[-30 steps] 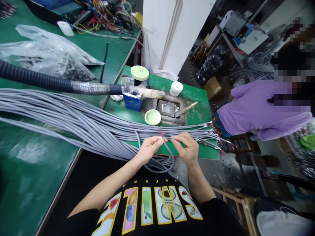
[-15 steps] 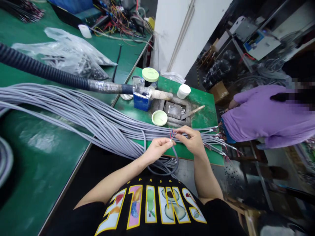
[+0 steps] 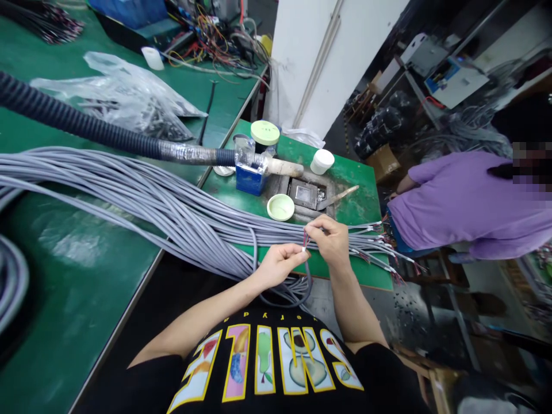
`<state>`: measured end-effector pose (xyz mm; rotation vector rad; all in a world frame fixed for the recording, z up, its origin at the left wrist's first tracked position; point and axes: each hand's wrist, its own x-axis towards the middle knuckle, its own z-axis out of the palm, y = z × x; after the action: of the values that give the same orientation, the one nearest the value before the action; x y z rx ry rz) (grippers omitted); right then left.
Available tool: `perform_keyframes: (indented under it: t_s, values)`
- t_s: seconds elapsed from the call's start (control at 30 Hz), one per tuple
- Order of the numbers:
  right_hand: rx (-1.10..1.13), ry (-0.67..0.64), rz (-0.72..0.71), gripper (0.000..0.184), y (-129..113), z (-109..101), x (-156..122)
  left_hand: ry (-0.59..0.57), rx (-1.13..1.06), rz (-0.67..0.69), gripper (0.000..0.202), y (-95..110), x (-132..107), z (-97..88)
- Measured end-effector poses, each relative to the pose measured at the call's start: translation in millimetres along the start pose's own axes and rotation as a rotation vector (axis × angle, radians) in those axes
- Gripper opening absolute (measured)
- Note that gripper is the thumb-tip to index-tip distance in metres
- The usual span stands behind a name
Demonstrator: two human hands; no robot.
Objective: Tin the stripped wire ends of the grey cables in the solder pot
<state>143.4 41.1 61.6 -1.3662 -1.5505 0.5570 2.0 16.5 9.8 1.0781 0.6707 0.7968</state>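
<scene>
Between thumb and fingers, my left hand [image 3: 282,263] pinches the end of a grey cable [image 3: 309,277] just below its white collar. Thin coloured wires [image 3: 305,237], red and dark ones among them, stand up from that end. My right hand [image 3: 330,237] is closed on the tips of these wires, which its fingers partly hide. Behind both hands a thick bundle of grey cables [image 3: 185,210] runs across the green bench, and its stripped ends [image 3: 390,253] fan out at the right.
Beyond the bundle sit a solder pot [image 3: 304,194], a flat stick [image 3: 340,197], a pale green dish [image 3: 280,207], a white tub [image 3: 322,161] and a blue box [image 3: 250,179]. A black hose [image 3: 86,121] crosses from the left. A person in purple [image 3: 457,201] is at the right.
My right hand has moved slightly left and closed over the wire tips. The wires were splayed before and are now gathered together. My left hand keeps its pinch on the cable.
</scene>
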Motion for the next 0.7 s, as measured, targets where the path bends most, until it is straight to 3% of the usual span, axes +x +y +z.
perform_keyframes:
  t_s: [0.13, 0.2, 0.3, 0.37, 0.53, 0.7]
  values:
    - [0.169, 0.321, 0.107, 0.013, 9.8, -18.1, 18.9, -0.059, 0.086, -0.044, 0.042, -7.0, -4.8, -1.3]
    - [0.189, 0.237, 0.120, 0.012, 11.7, -29.1, 20.0, -0.038, 0.074, -0.042, 0.042, -9.7, -5.0, -4.9]
    - [0.120, -0.135, 0.156, 0.010, 7.6, -34.5, 7.9, -0.010, 0.042, -0.027, 0.043, -9.3, -2.6, -9.9]
    - [0.056, -0.236, 0.144, 0.010, 1.4, -29.0, -4.1, -0.011, 0.019, -0.021, 0.044, -7.7, -0.7, -10.3]
    - [-0.172, -0.092, -0.019, 0.013, -12.5, -6.7, -23.2, 0.002, 0.014, -0.006, 0.043, -7.8, 0.5, -5.1]
    - [-0.257, -0.042, -0.128, 0.014, -13.3, -1.9, -26.2, 0.047, 0.048, -0.006, 0.041, -11.4, 0.8, -4.9]
